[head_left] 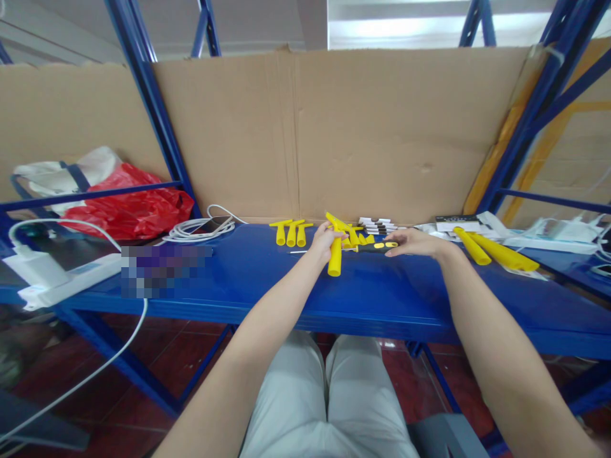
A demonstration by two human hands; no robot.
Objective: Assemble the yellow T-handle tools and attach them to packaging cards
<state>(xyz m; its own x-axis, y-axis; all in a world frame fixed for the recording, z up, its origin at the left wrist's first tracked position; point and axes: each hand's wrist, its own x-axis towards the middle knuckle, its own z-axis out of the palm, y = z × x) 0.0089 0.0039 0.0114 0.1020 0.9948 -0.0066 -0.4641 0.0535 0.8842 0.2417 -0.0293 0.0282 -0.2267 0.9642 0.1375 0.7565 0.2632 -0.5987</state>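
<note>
My left hand [323,240] is closed round a yellow T-shaped plastic handle [335,259], its round tube end pointing toward me. My right hand [414,243] has thumb and fingers pinched on the end of a black-and-yellow screwdriver handle [375,247]. The screwdriver lies sideways low over the table, and its thin shaft runs left past the yellow handle, partly hidden by my left hand. Small yellow pieces [353,238] lie just behind the screwdriver. To the left, three yellow T-shaped handles [291,236] are lined up side by side.
Black-and-white items [379,226] lie by the cardboard wall [382,127]. Two yellow tubes [501,251] rest at right near white power strips. At left are a coiled white cable [200,230], a red plastic bag [138,203] and a power strip [76,280]. Blue posts frame the blue table [267,286].
</note>
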